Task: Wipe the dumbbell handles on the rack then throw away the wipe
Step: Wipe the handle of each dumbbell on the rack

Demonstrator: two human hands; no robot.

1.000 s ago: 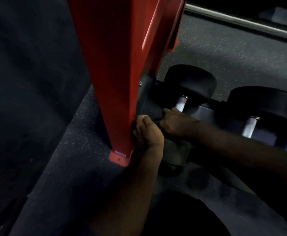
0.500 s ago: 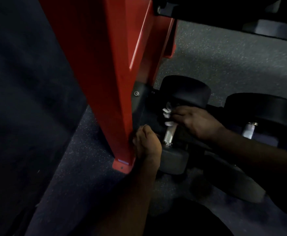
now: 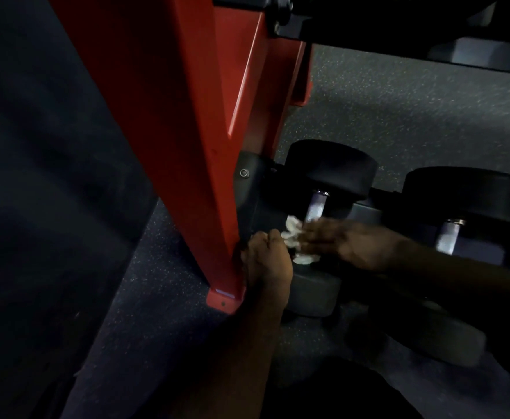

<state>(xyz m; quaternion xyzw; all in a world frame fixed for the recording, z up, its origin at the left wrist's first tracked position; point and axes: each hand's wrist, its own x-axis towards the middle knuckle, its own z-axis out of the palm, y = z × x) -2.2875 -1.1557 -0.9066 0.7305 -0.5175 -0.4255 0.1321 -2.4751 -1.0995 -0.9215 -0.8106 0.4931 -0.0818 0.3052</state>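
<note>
Red rack post: upright, left of centre, foot plate on the floor.
Lower tray: dark, bolted to the post; holds two black dumbbells side by side, handles pointing toward the camera.
First dumbbell: just beside the post, round far head up, near head low by the left wrist.
First handle: metal, upper part bare, lower part covered by wipe and fingers.
Wipe: white, crumpled, on the lower end of the first handle, between the two hands.
Right hand: blurred, fingers wrapped over the wipe and clamped on it against the handle.
Left hand: fingers curled, knuckles up, wedged between post and the first dumbbell's near head; touching the wipe's edge; what it grips, cannot tell.
Second dumbbell: right of the first, apart from both hands, handle bare.
Upper shelf: dark, top edge; a grey dumbbell head sits under it.
Floor: dark speckled rubber.
</note>
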